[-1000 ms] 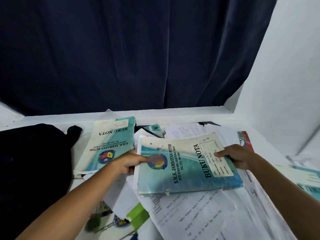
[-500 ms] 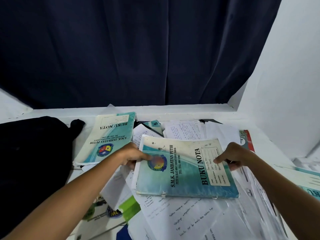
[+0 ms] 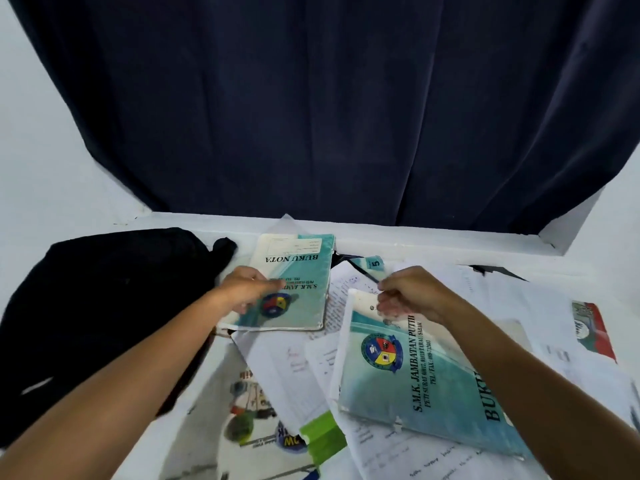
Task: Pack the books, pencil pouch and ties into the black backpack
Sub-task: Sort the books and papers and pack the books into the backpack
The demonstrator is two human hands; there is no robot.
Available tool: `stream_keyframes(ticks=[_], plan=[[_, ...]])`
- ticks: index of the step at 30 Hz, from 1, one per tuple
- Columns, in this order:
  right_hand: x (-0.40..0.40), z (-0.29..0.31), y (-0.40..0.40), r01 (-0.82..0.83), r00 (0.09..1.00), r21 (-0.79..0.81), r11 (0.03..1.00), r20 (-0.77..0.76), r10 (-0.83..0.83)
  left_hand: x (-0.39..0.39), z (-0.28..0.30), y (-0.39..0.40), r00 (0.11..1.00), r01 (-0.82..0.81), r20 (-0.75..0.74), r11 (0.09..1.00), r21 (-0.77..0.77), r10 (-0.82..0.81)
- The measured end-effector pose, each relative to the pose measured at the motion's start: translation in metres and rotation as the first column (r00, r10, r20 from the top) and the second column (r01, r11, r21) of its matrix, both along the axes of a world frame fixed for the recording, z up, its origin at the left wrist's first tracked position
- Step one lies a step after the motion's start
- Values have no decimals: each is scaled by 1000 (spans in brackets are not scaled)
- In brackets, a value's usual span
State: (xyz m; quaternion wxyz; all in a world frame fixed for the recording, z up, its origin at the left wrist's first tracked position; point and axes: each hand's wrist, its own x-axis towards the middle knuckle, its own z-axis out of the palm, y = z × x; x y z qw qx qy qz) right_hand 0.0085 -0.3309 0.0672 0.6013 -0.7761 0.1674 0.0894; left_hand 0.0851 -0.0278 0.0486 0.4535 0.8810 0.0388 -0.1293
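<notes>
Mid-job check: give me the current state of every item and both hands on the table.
Black backpack: lying flat at left, nothing visibly packed.
Far notebook: closed, flat, under left hand.
Near notebook: closed, on loose papers.
Loose papers: scattered.
Left hand: resting on far notebook.
Right hand: fingers curled at near notebook's top edge.

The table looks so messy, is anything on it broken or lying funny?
Yes. Loose white papers lie scattered and overlapping at odd angles. The nearer teal notebook lies crooked on them, its clear plastic cover chipped along the near edge. The farther teal notebook faces the opposite way, its lower corner worn.
</notes>
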Motion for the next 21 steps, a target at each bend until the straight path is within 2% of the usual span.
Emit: stream_keyframes(ticks=[2, 4, 7, 12, 15, 21], plan=[[20, -4, 31, -15, 1000, 97, 995, -16, 17, 9, -4, 19, 999, -39, 24, 997, -67, 40], [37, -8, 58, -8, 1000, 125, 992, -21, 11, 19, -10, 35, 999, -30, 40, 995, -91, 34], [65, -17, 89, 28, 999, 108, 994, -49, -23, 38, -21, 56, 1000, -15, 9, 991, -137, 16], [94, -28, 114, 126, 987, 42, 991, -109, -120, 55, -34, 60, 989, 49, -131, 984, -169, -71], [102, -31, 118, 156, 981, 114, 981, -132, -140, 57, -37, 58, 975, 68, -198, 982, -175, -102], [106, -26, 128, 150, 977, 246, 958, -183, -106, 59, -40, 60, 975, 54, -205, 982, -182, -92]])
